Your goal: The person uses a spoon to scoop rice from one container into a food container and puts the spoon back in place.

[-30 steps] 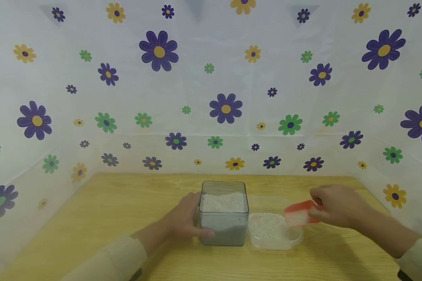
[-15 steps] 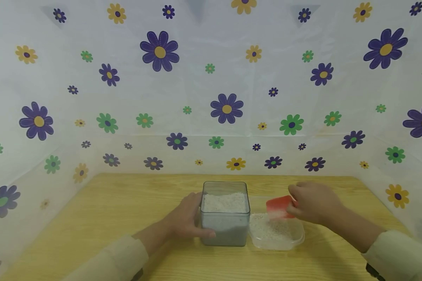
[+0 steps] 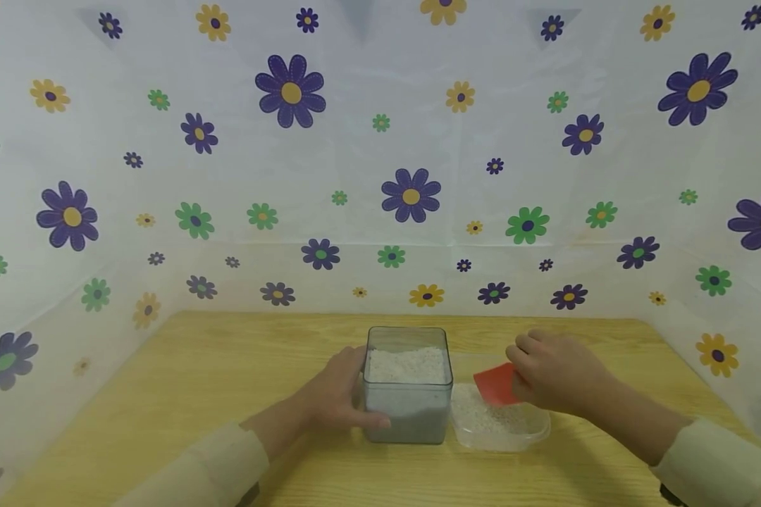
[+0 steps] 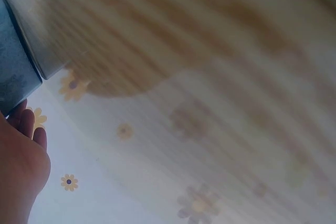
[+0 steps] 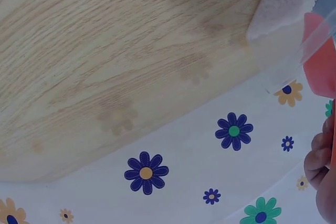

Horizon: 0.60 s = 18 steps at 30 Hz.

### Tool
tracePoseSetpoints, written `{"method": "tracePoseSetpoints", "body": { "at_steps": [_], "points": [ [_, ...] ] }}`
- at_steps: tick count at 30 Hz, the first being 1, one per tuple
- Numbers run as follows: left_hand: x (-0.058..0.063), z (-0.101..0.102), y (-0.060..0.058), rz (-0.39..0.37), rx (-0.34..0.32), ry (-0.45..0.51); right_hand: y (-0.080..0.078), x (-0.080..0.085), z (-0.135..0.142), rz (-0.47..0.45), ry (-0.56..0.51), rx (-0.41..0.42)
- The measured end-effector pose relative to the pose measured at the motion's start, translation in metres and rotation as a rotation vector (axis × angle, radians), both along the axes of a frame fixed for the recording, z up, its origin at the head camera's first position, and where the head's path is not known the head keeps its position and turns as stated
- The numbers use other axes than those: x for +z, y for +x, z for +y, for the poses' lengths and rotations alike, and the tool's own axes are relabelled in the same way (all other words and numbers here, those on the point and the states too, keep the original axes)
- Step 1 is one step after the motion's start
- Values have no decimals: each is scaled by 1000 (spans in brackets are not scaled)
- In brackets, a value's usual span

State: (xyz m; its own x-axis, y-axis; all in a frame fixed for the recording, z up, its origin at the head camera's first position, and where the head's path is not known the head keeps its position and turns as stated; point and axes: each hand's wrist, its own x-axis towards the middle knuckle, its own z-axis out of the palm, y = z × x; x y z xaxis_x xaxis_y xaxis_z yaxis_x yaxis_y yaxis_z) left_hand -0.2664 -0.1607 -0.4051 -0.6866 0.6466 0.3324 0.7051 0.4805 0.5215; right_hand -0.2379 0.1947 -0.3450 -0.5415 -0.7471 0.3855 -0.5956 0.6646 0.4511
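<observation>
A see-through grey square container (image 3: 407,415), well filled with white grains that look like rice (image 3: 409,364), stands upright on the table. My left hand (image 3: 337,394) grips it from the left, thumb across the front and fingers toward the far side. Beside it on the right is a low clear plastic tub (image 3: 534,435), also holding white grains. Over this tub my right hand (image 3: 561,373) holds a red scoop (image 3: 497,385), tipped with its underside toward me. In the right wrist view the scoop (image 5: 319,64) shows at the right edge, partly behind clear plastic.
A wood-grain table (image 3: 241,359) carries the containers. Behind it and on both sides hangs a white sheet (image 3: 349,148) printed with purple, yellow and green flowers. The tub's clear lid or far flap (image 3: 475,360) seems to lie behind it, faintly visible.
My right hand has moved left with the scoop and turned it over the clear tub; the grains earlier seen in it no longer show. My left hand stays on the grey container.
</observation>
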Motion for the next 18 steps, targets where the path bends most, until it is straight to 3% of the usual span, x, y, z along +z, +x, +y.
{"method": "tracePoseSetpoints", "body": {
  "at_steps": [5,10,15,18],
  "points": [
    [1,1,-1,-16,-20,14,2,-1,3,-30,19,-9],
    [2,0,2,-1,23,-23,3,0,6,-4,89,-37],
    [2,0,4,-12,48,-36,7,-1,6,-44,35,-85],
    [3,0,5,-43,40,-20,8,-2,5,6,36,-65]
  ]
}}
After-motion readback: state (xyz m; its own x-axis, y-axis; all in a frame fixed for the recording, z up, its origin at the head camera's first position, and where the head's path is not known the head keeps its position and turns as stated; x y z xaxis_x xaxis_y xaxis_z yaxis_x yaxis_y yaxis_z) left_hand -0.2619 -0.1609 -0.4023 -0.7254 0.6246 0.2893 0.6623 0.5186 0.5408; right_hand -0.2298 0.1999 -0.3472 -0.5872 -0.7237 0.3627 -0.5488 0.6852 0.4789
